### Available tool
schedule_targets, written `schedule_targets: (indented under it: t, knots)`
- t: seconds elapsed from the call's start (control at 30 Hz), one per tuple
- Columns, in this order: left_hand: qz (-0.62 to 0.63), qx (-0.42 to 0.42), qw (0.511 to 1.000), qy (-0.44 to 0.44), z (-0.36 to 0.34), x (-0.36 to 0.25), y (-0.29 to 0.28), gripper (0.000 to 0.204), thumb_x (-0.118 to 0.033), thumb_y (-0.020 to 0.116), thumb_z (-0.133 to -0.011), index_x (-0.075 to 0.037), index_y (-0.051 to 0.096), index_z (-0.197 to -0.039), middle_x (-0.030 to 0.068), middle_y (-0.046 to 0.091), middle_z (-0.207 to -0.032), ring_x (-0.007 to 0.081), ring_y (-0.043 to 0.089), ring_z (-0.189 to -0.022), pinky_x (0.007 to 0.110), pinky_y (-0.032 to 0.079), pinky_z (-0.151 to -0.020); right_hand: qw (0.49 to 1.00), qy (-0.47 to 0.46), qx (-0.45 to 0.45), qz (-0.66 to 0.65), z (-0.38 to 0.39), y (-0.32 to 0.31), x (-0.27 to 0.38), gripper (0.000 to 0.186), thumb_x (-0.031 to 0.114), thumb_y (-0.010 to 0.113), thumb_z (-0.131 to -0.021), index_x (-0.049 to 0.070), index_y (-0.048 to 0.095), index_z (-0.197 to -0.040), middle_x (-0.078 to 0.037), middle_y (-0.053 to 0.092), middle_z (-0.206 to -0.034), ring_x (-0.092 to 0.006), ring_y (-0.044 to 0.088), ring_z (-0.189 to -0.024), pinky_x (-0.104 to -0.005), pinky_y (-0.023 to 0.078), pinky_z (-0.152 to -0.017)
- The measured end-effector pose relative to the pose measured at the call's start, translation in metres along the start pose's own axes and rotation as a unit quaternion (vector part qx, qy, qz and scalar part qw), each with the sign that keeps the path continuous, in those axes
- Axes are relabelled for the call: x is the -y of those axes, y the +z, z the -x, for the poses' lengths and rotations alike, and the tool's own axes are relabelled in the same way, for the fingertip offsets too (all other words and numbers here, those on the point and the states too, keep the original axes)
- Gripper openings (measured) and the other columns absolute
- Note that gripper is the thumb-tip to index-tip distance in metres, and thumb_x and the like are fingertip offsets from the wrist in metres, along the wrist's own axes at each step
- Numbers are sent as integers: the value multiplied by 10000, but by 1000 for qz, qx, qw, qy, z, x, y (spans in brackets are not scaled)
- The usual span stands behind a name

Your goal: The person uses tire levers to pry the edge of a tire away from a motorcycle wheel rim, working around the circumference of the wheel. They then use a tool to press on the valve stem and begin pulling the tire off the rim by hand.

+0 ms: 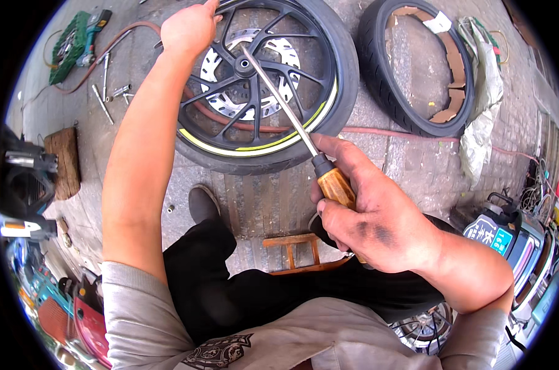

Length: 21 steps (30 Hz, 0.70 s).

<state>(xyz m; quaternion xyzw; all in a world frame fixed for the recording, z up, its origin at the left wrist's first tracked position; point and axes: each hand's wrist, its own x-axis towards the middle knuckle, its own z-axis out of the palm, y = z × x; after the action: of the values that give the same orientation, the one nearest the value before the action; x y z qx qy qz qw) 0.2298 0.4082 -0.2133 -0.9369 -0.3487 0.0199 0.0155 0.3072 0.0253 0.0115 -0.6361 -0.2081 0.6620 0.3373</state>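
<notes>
A motorcycle wheel [346, 74] with black spokes, a tyre and a yellow-green rim stripe lies flat on the pavement in front of me. Around its hub is a silver slotted brake disc [214, 102]. My right hand [378, 216] is wrapped round the amber handle of a long screwdriver [285, 106]. Its shaft slants up and left across the wheel, and the tip appears over the hub area; whether it touches cannot be told. My left hand [192, 29] is closed at the wheel's far left edge. What its fingers grip is mostly hidden.
A loose tyre [387, 102] with cardboard inside lies right of the wheel, beside crumpled plastic sheeting [481, 135]. A red hose [409, 133] runs under the wheel. Sockets and bars [102, 103], a green tray [66, 52], a power tool [94, 37] and a wood block [62, 161] are at left.
</notes>
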Motion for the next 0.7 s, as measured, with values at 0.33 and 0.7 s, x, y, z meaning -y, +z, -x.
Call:
schedule_targets:
  t: [0.33, 0.7]
  knots:
    - [98, 95, 979, -149, 242, 167, -49, 516, -456, 719, -1052, 27, 721, -1235, 257, 788, -1132, 413, 770, -1071, 505, 572, -960, 963, -252, -7, 95, 70, 2, -13, 704, 64, 641, -992, -132, 365, -1609, -107, 669, -917, -182, 682, -804, -350, 573, -763]
    - [332, 180, 780, -499, 563, 139, 146, 494, -368, 736, -1039, 12, 710, -1354, 238, 807, -1064, 364, 797, -986, 462, 615, -873, 961, -168, -99, -193, 118, 12, -12, 697, 45, 642, -1006, -121, 362, -1622, -132, 653, -1086, -158, 646, -825, -313, 568, -640]
